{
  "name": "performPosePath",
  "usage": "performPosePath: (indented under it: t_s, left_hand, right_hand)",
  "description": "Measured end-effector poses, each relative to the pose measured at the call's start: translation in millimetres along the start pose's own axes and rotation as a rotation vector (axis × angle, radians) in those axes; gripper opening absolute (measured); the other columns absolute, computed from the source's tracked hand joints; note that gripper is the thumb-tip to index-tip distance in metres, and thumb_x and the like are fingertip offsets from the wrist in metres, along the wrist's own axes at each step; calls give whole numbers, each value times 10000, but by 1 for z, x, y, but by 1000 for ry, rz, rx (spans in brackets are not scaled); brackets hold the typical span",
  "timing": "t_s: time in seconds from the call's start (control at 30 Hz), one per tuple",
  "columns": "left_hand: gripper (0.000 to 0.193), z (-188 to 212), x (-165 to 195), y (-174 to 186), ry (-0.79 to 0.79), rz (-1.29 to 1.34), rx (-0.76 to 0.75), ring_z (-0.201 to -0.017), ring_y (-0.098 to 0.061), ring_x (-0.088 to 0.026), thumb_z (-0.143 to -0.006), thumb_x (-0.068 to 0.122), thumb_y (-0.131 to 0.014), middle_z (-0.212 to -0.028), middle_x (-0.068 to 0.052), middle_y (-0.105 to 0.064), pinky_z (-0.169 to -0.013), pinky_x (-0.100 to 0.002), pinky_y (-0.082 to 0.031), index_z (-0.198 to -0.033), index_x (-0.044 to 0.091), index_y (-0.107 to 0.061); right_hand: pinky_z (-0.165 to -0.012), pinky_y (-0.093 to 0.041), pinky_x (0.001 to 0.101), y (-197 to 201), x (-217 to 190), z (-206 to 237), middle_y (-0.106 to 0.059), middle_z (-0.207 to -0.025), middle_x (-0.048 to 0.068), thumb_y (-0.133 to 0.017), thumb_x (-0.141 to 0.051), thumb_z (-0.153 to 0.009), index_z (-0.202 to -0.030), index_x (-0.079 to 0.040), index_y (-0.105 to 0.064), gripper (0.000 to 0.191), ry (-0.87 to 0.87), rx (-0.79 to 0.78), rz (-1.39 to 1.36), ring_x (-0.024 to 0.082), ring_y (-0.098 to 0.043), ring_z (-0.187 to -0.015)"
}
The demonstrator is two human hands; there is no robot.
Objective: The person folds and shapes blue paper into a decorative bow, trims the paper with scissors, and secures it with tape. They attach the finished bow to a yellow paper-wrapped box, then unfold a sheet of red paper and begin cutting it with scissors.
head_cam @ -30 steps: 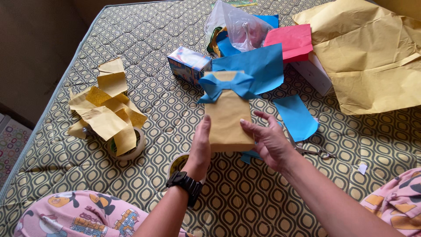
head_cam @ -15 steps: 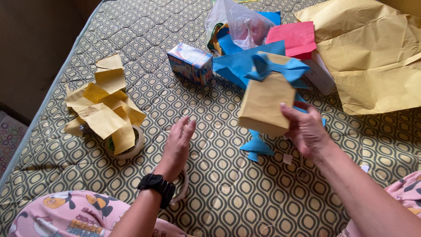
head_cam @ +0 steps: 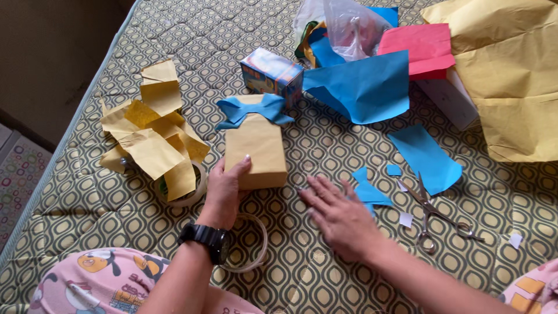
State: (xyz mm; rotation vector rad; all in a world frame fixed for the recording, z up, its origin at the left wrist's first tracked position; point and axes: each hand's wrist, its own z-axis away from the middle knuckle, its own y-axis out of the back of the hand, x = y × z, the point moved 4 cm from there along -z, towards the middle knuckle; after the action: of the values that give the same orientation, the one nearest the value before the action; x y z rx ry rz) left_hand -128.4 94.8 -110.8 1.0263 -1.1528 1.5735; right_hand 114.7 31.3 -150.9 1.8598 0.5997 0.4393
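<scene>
A box wrapped in tan paper (head_cam: 257,152) with a blue paper bow (head_cam: 256,110) on its far end lies flat on the patterned mattress (head_cam: 325,145). My left hand (head_cam: 224,189), with a black watch on the wrist, grips the box's near left corner, thumb on top. My right hand (head_cam: 337,212) rests flat on the mattress just right of the box, fingers spread, holding nothing. Small blue paper scraps (head_cam: 366,189) lie beside its fingers.
Scissors (head_cam: 439,215) lie right of my right hand. A tape roll (head_cam: 186,189) sits under tan paper scraps (head_cam: 154,139) at left; another clear ring (head_cam: 250,244) lies by my wrist. Behind are a small printed box (head_cam: 271,74), blue sheets (head_cam: 363,87), red paper (head_cam: 418,49), a plastic bag (head_cam: 349,26), and a large tan sheet (head_cam: 511,75).
The wrapped box went from my right hand, lifted at right, down to the mattress at left. My left hand took hold of it. My right hand let go and lies flat.
</scene>
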Motion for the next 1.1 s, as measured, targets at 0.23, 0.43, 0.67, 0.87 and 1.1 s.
performPosePath:
  t_s: [0.23,0.43,0.67,0.87,1.1]
  left_hand:
    - [831,25,-1,4,-27,-758,515,-1342,-339,-416,-877,393,-736,-1456,-281,-329,-1074,-512,-320,-1431,-56,-310]
    - [666,67,-12,22,204,-1177,187,-1285,-411,-456,-885,262,-611,-1385,-300,-370,-1128,-574,-329,-1381,-93,-341]
    - [358,65,-21,-50,-20,-624,-134,-774,-726,-262,-866,257,-658,-902,-193,-766,-712,-396,-577,-1076,-32,-677]
    - [675,59,43,-30,-541,-1035,507,-1141,-589,-318,-775,428,-840,-1186,-162,-633,-947,-445,-511,-1241,14,-583]
    - [1107,55,32,-59,-232,-984,521,-1190,-500,-416,-536,442,-972,-1248,-241,-495,-1019,-493,-435,-1339,-22,-368]
  right_hand:
    - [-1229,43,571,4,118,-31,-308,-1646,65,-354,-247,-1017,-1509,-112,-413,513,-256,-104,254,229,-172,-1550]
    - [-1049,-449,421,34,45,-39,-633,-1326,197,-641,-306,-923,-1339,-59,-601,486,-533,-27,-475,332,-596,-1182]
    - [-819,-583,326,16,27,-33,-794,-1017,110,-650,-75,-839,-1151,-58,-746,327,-468,-143,-860,195,-751,-918]
    - [-796,-570,367,80,210,8,-759,-1038,150,-680,-221,-929,-1260,-100,-740,358,-917,44,-313,238,-736,-832]
    - [-1046,-456,438,45,112,-72,-667,-1232,148,-699,-362,-901,-1272,-76,-687,469,-545,122,-515,300,-604,-1172]
